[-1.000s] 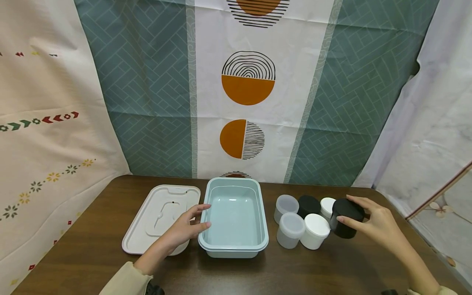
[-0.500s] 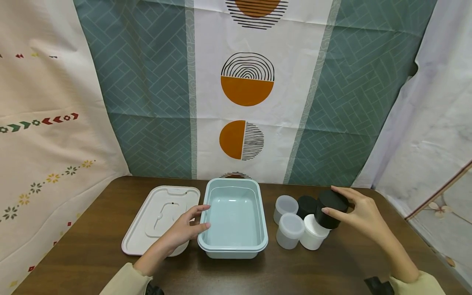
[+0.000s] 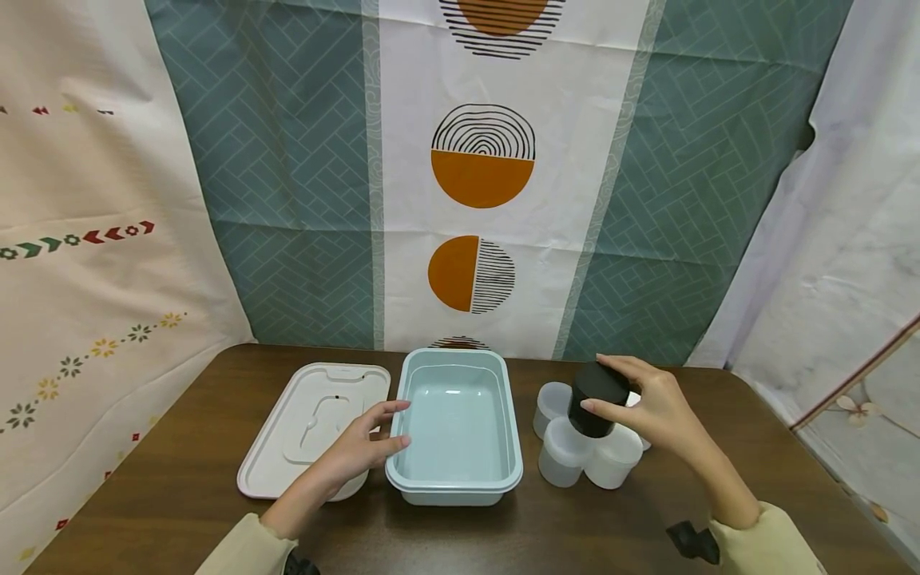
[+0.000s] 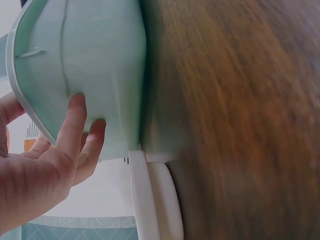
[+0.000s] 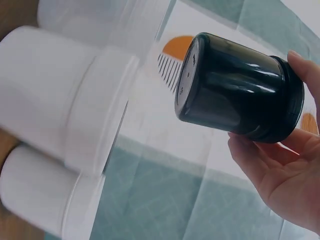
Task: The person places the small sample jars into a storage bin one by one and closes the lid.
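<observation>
My right hand (image 3: 650,403) holds a black lidded jar (image 3: 599,398) by its lid, thumb on one side and fingers on the other. The jar hangs raised over a group of jars, its base visible in the right wrist view. My left hand (image 3: 366,439) grips the left rim of a pale blue plastic tub (image 3: 513,459). In the left wrist view some of its fingertips (image 4: 77,102) press on the tub's outer wall while others reach over the rim. The tub's inside shows no contents.
Two translucent jars (image 3: 564,451) and a white jar (image 3: 613,457) stand right of the tub. A second white jar (image 5: 42,192) is partly hidden by the right hand. A white lid (image 3: 269,459) lies left of the tub on the wooden table (image 3: 431,539).
My right hand has carried the black jar leftward, from the right end of the group to above its middle. It now covers the other black jar. The left hand stays put.
</observation>
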Demonstrator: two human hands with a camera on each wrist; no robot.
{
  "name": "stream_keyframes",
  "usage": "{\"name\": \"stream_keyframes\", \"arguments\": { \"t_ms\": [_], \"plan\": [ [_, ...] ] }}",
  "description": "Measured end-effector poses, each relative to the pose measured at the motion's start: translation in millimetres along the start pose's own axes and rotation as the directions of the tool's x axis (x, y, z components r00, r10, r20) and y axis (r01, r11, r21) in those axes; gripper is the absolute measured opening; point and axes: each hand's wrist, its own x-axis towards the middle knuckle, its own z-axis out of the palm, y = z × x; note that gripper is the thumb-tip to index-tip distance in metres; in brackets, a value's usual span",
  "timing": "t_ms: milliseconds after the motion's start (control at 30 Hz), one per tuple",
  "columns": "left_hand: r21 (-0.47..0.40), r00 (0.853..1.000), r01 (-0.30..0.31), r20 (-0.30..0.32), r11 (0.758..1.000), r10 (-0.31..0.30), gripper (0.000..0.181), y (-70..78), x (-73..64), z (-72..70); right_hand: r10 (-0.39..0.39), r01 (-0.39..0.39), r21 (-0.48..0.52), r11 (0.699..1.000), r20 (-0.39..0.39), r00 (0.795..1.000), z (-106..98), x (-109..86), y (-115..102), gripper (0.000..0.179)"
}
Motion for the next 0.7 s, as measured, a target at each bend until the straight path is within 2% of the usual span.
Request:
{"name": "stream_keyframes", "arguments": {
  "t_ms": [167,500,700],
  "plan": [
    [-0.004,1.0,0.0,-0.003,1.0,0.0,0.053,0.0,-0.3,0.3,-0.02,0.019,0.023,1.0,0.037,0.999,13.1,6.6,-9.4,0.061],
    [-0.014,1.0,0.003,-0.002,1.0,-0.003,0.052,-1.1,1.2,0.9,-0.06,0.047,0.141,0.989,0.094,0.994,35.0,14.7,-27.8,0.062],
    [-0.016,1.0,0.001,0.001,1.0,0.0,0.053,-1.2,0.9,-0.1,-0.099,0.08,0.152,0.985,0.118,0.988,47.7,22.1,-38.3,0.061]
  ]
}}
